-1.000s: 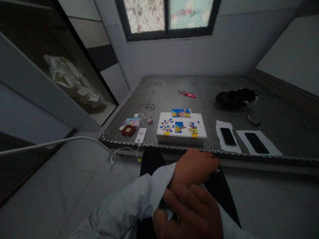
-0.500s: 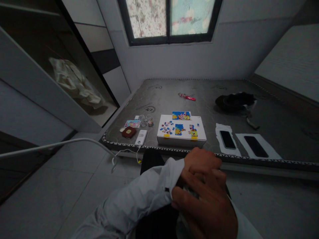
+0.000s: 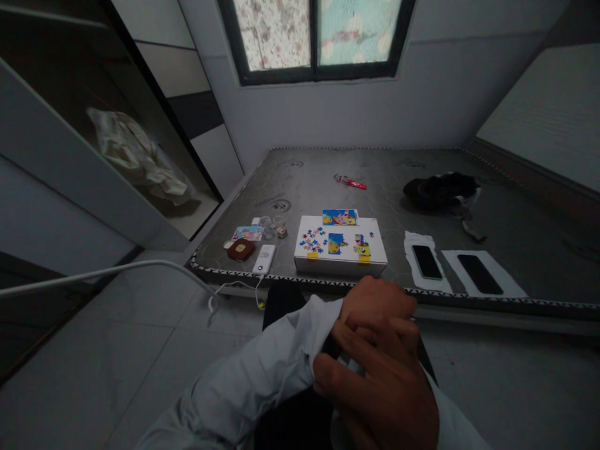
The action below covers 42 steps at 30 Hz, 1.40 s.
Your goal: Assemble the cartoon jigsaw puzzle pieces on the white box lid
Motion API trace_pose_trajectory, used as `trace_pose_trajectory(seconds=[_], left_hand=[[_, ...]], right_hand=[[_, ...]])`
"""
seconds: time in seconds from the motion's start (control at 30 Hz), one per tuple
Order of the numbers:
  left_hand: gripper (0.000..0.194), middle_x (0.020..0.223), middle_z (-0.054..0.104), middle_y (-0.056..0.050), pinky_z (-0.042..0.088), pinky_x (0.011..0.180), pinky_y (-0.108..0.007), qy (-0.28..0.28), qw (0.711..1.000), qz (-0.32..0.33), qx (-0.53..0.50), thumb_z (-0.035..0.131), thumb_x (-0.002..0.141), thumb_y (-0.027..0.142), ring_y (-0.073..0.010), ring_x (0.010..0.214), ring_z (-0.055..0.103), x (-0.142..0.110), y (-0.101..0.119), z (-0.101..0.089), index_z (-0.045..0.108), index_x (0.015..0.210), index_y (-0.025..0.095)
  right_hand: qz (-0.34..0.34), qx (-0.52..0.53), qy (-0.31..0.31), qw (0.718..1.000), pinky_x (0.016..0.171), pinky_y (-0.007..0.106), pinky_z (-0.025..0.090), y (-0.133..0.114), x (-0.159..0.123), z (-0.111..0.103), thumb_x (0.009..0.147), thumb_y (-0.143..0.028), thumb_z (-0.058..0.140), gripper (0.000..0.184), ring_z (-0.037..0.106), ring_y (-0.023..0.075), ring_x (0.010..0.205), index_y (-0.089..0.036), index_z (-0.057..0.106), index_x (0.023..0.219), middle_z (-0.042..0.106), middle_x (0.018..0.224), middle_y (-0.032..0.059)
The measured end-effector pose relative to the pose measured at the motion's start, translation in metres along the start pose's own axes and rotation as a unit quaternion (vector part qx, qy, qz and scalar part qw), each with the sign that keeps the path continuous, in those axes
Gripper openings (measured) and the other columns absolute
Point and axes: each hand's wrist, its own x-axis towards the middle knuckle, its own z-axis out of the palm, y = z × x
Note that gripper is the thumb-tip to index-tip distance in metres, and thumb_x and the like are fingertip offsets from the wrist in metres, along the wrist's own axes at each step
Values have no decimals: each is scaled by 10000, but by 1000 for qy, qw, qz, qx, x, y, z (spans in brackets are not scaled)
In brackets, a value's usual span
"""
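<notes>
Head view shows the left cuff (image 3: 324, 312) touching both hands (image 3: 387, 375).

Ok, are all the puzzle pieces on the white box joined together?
No, many loose jigsaw puzzle pieces lie scattered across the left side of the white box.

A pale, wrinkled sleeve (image 3: 244, 369) stretches at a slant from the near left toward the near center, its loose cuff (image 3: 323, 319) flaring at the wrist. A dark item (image 3: 332, 345), mostly hidden, shows at the cuff's opening.
</notes>
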Motion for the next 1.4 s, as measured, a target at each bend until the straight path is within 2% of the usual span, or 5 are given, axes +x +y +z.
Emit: trace_pose_trajectory(seconds=[0.27,0.43,0.67,1.13,1.4], left_hand=[[258,983,726,-58,455,618,-271,-9,1000,15,8,460,923,221,-190,816,669,-2,-2,-4,704,1006,213],[247,968,727,-56,448,616,-282,16,999,25,14,480,920,256,-202,809,670,0,-4,0,708,1004,212],[263,963,728,-61,444,618,-279,-1,1000,11,-1,465,919,216,-206,827,671,-1,1,-4,710,1015,210],[235,966,724,-56,468,624,-287,20,999,30,19,478,922,244,-205,816,675,-5,7,-4,694,1007,215],[244,956,726,-67,470,646,-279,25,999,36,15,482,920,242,-197,822,669,-13,13,-8,695,1035,212]], right_hand=[[31,7,15,999,817,317,312,-5,-3,1,832,-213,565,135,552,150,840,-285,679,844,686,862,-24],[27,4,19,999,790,308,303,-5,-4,0,831,-212,569,129,547,148,840,-281,679,832,683,858,-21],[29,-2,24,999,805,313,302,-6,-4,1,829,-216,573,123,542,150,840,-287,674,828,684,865,-23],[23,-17,43,999,864,326,297,-13,-5,-3,810,-217,596,115,520,152,849,-296,678,823,691,875,-28],[12,-30,47,998,824,314,300,-22,-4,-8,809,-237,621,75,523,151,841,-293,670,816,695,866,-29]])
